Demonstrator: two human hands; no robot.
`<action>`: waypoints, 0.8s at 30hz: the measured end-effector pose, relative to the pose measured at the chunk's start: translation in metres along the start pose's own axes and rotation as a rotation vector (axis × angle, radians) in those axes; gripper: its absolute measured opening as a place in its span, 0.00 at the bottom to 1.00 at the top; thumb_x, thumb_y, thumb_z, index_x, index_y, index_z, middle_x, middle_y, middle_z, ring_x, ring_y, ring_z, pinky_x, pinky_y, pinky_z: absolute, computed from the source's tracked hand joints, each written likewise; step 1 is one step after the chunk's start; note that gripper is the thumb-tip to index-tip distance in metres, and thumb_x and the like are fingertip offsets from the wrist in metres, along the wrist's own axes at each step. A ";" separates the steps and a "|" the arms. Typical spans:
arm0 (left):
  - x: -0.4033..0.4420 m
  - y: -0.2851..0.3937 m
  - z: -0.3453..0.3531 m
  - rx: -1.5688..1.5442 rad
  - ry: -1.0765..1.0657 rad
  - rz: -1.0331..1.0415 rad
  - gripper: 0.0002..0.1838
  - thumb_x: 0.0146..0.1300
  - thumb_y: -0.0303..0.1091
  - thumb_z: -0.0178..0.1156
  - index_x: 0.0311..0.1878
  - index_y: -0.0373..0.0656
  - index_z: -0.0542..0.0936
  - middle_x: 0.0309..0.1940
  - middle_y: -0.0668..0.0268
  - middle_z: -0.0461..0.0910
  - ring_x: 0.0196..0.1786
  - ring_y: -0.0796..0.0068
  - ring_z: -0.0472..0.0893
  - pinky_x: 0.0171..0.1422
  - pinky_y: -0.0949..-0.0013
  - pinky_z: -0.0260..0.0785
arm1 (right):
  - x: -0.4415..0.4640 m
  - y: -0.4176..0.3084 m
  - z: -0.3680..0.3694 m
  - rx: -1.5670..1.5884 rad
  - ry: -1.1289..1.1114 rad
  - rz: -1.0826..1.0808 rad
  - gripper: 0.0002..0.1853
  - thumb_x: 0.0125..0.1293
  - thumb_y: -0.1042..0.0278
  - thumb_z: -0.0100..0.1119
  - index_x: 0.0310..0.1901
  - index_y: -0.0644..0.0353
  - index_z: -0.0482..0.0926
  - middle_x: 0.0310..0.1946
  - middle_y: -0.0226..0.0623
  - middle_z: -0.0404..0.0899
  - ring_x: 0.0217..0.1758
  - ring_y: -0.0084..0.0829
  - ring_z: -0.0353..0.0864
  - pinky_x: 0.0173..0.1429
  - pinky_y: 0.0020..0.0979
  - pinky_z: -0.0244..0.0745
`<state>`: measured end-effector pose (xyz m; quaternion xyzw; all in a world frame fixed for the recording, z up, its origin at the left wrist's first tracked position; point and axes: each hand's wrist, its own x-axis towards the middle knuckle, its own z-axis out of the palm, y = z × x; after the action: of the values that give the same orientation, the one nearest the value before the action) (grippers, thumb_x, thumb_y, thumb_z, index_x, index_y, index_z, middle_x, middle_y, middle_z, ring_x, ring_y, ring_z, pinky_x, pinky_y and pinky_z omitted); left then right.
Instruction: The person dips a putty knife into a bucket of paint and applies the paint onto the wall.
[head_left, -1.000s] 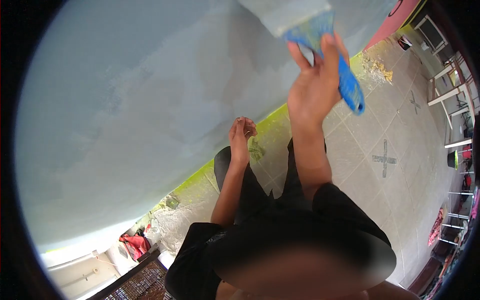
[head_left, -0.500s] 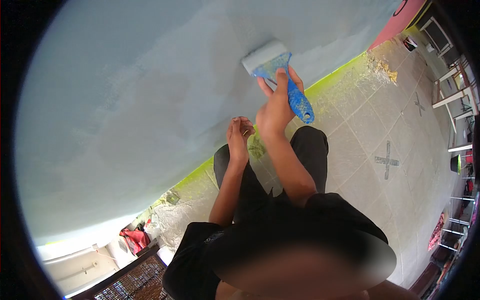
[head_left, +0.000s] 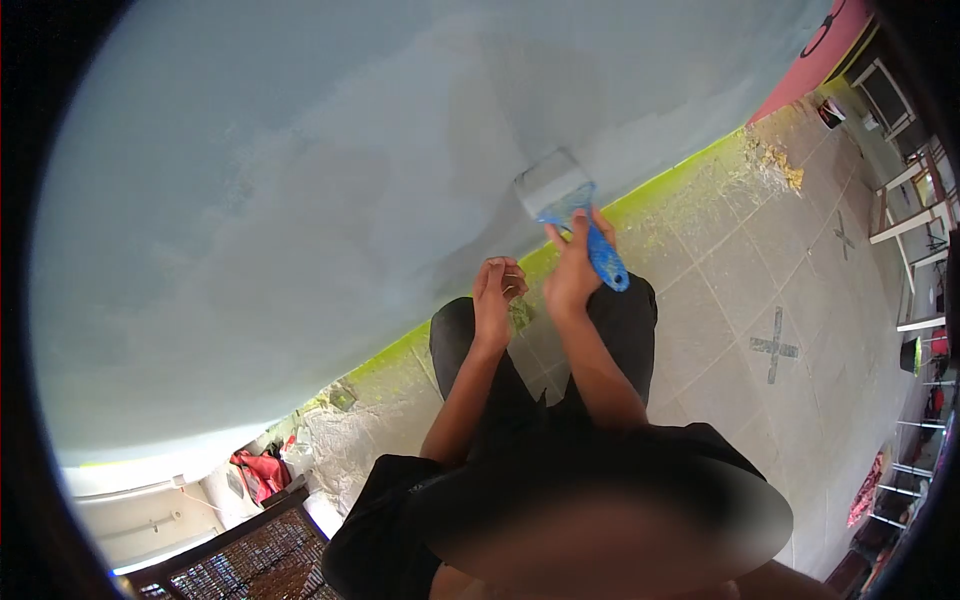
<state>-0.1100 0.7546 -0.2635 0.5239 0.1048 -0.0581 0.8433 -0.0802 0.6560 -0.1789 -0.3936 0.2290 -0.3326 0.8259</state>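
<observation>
My right hand (head_left: 572,280) is closed around the blue handle of a wide paintbrush (head_left: 606,258). The brush's pale, paint-coated head rests against the grey-blue wall (head_left: 330,180), just above its yellow-green bottom edge. A darker patch of the wall lies above the bristles. To the left, my left hand (head_left: 494,300) hovers near the foot of the wall over my knee, with loosely curled fingers, a gap between them and nothing visible inside.
Pale floor tiles (head_left: 690,330) with paint splashes run along the wall, with a dark cross mark (head_left: 774,346) on them. Yellowish scraps (head_left: 785,170) lie at the upper right, near white-framed furniture (head_left: 915,220). A red bag (head_left: 262,474) and a woven panel (head_left: 250,560) are at lower left.
The paintbrush in my right hand has moved down the wall toward its bottom edge. My left hand sits slightly lower and further right in view, its fingers still curled.
</observation>
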 end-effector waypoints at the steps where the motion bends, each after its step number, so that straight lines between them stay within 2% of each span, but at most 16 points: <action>1: -0.001 0.000 -0.001 0.006 0.018 -0.015 0.13 0.74 0.41 0.46 0.41 0.42 0.74 0.31 0.69 0.75 0.33 0.79 0.74 0.41 0.72 0.67 | -0.007 0.002 0.007 0.000 -0.016 0.030 0.16 0.68 0.69 0.57 0.52 0.68 0.69 0.51 0.45 0.73 0.52 0.32 0.77 0.51 0.35 0.84; 4: -0.007 0.005 -0.002 0.011 0.075 -0.019 0.13 0.73 0.41 0.46 0.41 0.42 0.74 0.32 0.69 0.76 0.33 0.79 0.74 0.41 0.73 0.67 | -0.023 -0.029 0.049 0.085 -0.071 0.036 0.15 0.68 0.69 0.57 0.52 0.67 0.69 0.50 0.44 0.73 0.51 0.32 0.78 0.50 0.35 0.85; 7: -0.006 0.009 -0.003 -0.002 0.039 0.063 0.13 0.73 0.40 0.45 0.40 0.42 0.75 0.32 0.69 0.76 0.33 0.79 0.75 0.41 0.72 0.67 | -0.036 -0.068 0.083 0.202 -0.098 0.037 0.16 0.66 0.71 0.58 0.53 0.65 0.70 0.47 0.39 0.73 0.49 0.29 0.78 0.47 0.37 0.86; 13: 0.002 0.016 0.001 0.000 0.027 0.099 0.14 0.74 0.42 0.46 0.40 0.42 0.75 0.32 0.69 0.76 0.32 0.79 0.75 0.41 0.71 0.67 | -0.043 -0.122 0.136 0.451 -0.342 -0.121 0.17 0.66 0.70 0.58 0.54 0.65 0.69 0.48 0.40 0.75 0.49 0.29 0.78 0.45 0.39 0.86; 16: 0.002 0.018 0.002 -0.083 0.031 0.095 0.14 0.74 0.43 0.47 0.40 0.43 0.75 0.31 0.69 0.76 0.32 0.78 0.75 0.41 0.71 0.67 | -0.042 -0.129 0.129 0.442 -0.393 -0.178 0.17 0.67 0.69 0.58 0.54 0.66 0.69 0.50 0.41 0.75 0.50 0.30 0.78 0.46 0.39 0.86; 19: 0.003 0.014 -0.006 -0.011 0.046 0.045 0.14 0.74 0.43 0.47 0.40 0.43 0.75 0.31 0.68 0.76 0.32 0.78 0.75 0.41 0.71 0.68 | -0.038 -0.110 0.096 0.348 -0.334 -0.186 0.18 0.68 0.68 0.58 0.55 0.65 0.69 0.50 0.42 0.75 0.51 0.31 0.78 0.47 0.39 0.86; 21: 0.003 0.013 -0.012 -0.003 0.055 0.025 0.14 0.74 0.43 0.47 0.41 0.43 0.75 0.31 0.68 0.76 0.32 0.78 0.75 0.41 0.71 0.68 | -0.036 -0.087 0.065 0.187 -0.188 -0.170 0.16 0.69 0.68 0.57 0.54 0.65 0.69 0.52 0.43 0.74 0.53 0.31 0.77 0.49 0.38 0.85; 24: 0.001 0.006 -0.028 0.003 0.055 0.011 0.14 0.74 0.43 0.47 0.42 0.43 0.75 0.31 0.69 0.75 0.32 0.77 0.74 0.40 0.71 0.67 | -0.034 -0.040 0.021 0.068 -0.087 -0.072 0.14 0.69 0.69 0.56 0.52 0.64 0.70 0.53 0.42 0.73 0.53 0.31 0.76 0.50 0.38 0.84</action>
<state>-0.1107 0.7830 -0.2704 0.5271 0.1253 -0.0393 0.8396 -0.1046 0.6727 -0.1306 -0.3875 0.1671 -0.3521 0.8354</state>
